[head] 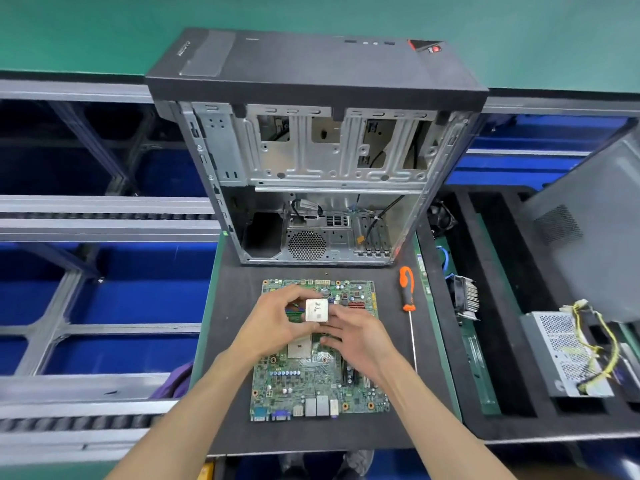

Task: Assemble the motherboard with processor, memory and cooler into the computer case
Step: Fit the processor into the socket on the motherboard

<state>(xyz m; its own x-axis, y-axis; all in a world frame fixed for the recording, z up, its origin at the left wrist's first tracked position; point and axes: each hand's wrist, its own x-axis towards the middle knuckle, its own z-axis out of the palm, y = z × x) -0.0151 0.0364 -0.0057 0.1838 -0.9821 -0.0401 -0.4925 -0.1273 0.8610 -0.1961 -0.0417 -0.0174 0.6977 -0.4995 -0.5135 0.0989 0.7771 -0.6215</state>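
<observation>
Head view: dark mat over the tabletop (235, 393), conveyor rails and blue bins to the left, foam tray of parts to the right. Motherboard (311, 382) flat on the mat, long axis running away from the body, port row at the near edge. Processor (317, 310) held above the board's far half, pinched along its left edge by the left hand (273, 323); right hand (360, 337) with fingertips at the chip's lower right corner, probably pinching too, though contact partly hidden. Neither grip released. Pale square socket (299, 346) just nearer the body than the chip, below the left hand, bare. Computer case (311, 188) open-sided beyond the board, apart from it. Screwdriver (408, 299) right of the board, cooler (465, 297) in the tray beyond. Open mat on both flanks for wrists to drop
</observation>
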